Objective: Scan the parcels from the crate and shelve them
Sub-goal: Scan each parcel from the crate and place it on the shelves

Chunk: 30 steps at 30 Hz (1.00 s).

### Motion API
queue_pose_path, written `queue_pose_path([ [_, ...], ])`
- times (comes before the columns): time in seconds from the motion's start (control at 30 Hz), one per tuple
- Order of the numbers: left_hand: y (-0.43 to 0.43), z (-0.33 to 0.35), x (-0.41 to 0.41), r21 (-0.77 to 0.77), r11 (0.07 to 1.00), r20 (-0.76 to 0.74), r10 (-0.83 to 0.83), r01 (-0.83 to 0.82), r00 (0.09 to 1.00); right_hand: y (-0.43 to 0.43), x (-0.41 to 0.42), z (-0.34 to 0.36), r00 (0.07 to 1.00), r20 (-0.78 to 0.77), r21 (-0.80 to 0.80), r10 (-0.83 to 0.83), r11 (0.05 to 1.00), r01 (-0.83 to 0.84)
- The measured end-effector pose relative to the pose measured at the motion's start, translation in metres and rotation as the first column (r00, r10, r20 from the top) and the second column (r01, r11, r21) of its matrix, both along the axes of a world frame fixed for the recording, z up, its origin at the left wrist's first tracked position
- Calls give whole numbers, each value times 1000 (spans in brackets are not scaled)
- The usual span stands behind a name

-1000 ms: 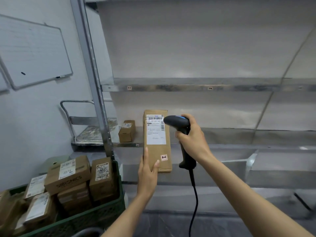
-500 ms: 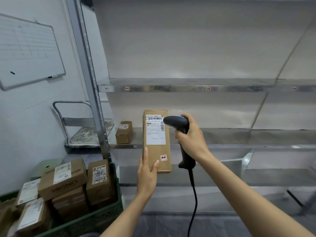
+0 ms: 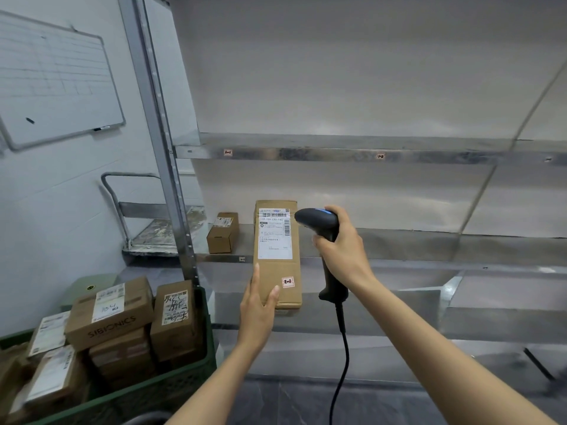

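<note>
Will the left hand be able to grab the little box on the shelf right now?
Probably not yet: the left hand is busy holding the tall parcel. Nothing seems to block the way to the little box on the shelf, so once freed it likely could.

Left hand (image 3: 257,305) holds tall parcel (image 3: 277,256) upright, label facing cam; right hand (image 3: 339,250) grips scanner (image 3: 322,228) beside it, w/ crate (image 3: 171,391) of parcels lower left.

A long brown parcel (image 3: 277,271) is held upright before the shelf (image 3: 399,240), white label facing out, with a black scanner (image 3: 319,222) just beside it. A small parcel (image 3: 222,233) sits at the shelf's left end; more fill the green crate (image 3: 171,391).
</note>
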<state>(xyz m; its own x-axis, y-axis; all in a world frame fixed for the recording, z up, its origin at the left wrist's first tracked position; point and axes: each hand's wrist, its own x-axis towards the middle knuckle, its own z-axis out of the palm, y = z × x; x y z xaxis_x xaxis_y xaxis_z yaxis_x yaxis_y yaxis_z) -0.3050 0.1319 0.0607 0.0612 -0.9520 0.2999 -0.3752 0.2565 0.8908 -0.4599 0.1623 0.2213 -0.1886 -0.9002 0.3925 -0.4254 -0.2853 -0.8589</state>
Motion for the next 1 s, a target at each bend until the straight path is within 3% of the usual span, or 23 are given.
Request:
queue_pose_path([
  [0.43, -49, -10, 19, 145, 988, 7, 46, -47, 999, -55, -18, -30, 999, 6, 51, 50, 997, -50],
  [0.73, -131, -14, 52, 82, 995, 50, -65, 61, 997, -135, 13, -41, 1000, 1, 67, -10, 998, 10],
  [1.0, -200, -26, 84, 163, 975, 8, -157, 153, 988, -198, 46, -57, 996, -8, 106, -86, 991, 86],
])
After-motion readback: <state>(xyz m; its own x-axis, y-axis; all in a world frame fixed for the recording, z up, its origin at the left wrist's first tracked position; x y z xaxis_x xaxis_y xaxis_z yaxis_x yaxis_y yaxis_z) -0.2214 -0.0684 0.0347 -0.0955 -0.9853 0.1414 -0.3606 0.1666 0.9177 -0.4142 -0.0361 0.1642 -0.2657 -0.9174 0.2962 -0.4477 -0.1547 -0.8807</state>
